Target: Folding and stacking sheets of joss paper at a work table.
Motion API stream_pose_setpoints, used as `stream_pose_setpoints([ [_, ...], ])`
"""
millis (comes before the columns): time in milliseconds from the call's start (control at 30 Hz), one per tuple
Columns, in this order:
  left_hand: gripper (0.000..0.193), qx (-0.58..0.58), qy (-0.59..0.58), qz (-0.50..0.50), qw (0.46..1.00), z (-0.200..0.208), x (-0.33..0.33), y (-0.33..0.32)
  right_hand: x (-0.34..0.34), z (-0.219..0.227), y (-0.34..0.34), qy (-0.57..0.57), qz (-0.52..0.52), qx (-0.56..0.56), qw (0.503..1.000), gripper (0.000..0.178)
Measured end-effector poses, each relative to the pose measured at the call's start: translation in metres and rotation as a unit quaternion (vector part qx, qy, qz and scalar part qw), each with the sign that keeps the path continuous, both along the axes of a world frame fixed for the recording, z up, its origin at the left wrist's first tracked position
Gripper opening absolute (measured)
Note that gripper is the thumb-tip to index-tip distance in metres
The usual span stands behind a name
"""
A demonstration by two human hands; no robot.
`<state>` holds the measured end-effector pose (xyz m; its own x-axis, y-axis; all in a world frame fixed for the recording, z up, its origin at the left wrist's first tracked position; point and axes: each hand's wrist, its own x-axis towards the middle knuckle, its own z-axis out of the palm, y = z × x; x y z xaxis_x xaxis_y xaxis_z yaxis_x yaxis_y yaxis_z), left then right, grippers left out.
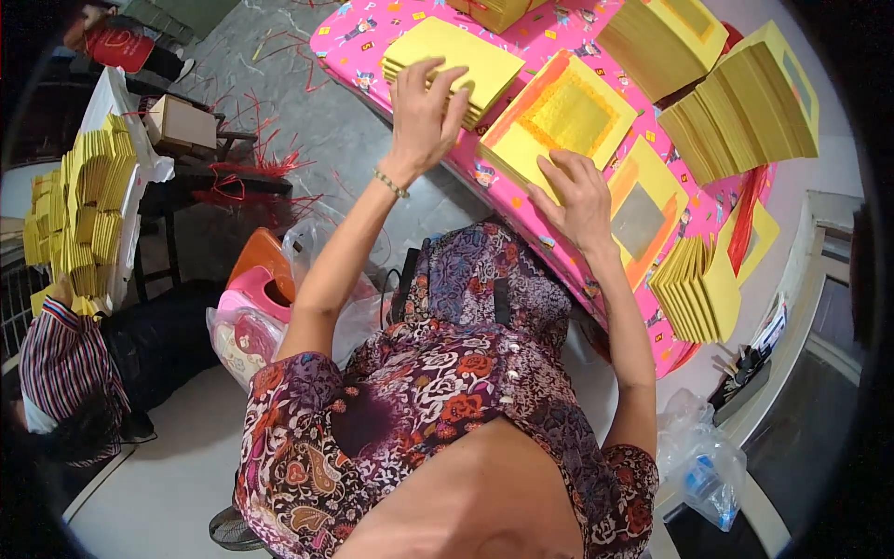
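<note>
My left hand [426, 116] lies with spread fingers on the near left edge of a stack of folded yellow paper [475, 61]. To its right is a pile of yellow paper with a gold foil square framed in orange on top [568, 112]. My right hand [579, 200] rests on this pile's near right corner, its fingers apart and slightly bent. Beside that hand lies yellow paper with a silver square [641, 222]. Closer to me on the right, a bundle of folded yellow papers [694, 289] stands fanned out. All of these are on a pink patterned table cover [484, 172].
Tall yellow paper stacks [740, 107] stand at the table's far right, with red strings [748, 214] nearby. At left, a person in a striped sleeve [70, 345] is beside another table of yellow bundles [93, 200]. Red strips [265, 163] litter the floor. A plastic bag [703, 456] is lower right.
</note>
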<state>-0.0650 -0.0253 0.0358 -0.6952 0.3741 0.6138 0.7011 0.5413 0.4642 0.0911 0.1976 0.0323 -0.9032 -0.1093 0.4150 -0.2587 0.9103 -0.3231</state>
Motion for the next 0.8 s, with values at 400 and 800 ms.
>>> stream_pose_setpoints([
  [400,0.04,0.141,-0.322,-0.05,0.935,-0.04,0.064,0.005,-0.001,-0.007,-0.012,-0.012,-0.052,-0.233,0.971,0.01],
  [800,0.041,0.1,-0.3,-0.044,0.948,-0.045,0.061,0.012,-0.001,-0.011,-0.011,-0.044,-0.084,-0.345,0.934,0.012],
])
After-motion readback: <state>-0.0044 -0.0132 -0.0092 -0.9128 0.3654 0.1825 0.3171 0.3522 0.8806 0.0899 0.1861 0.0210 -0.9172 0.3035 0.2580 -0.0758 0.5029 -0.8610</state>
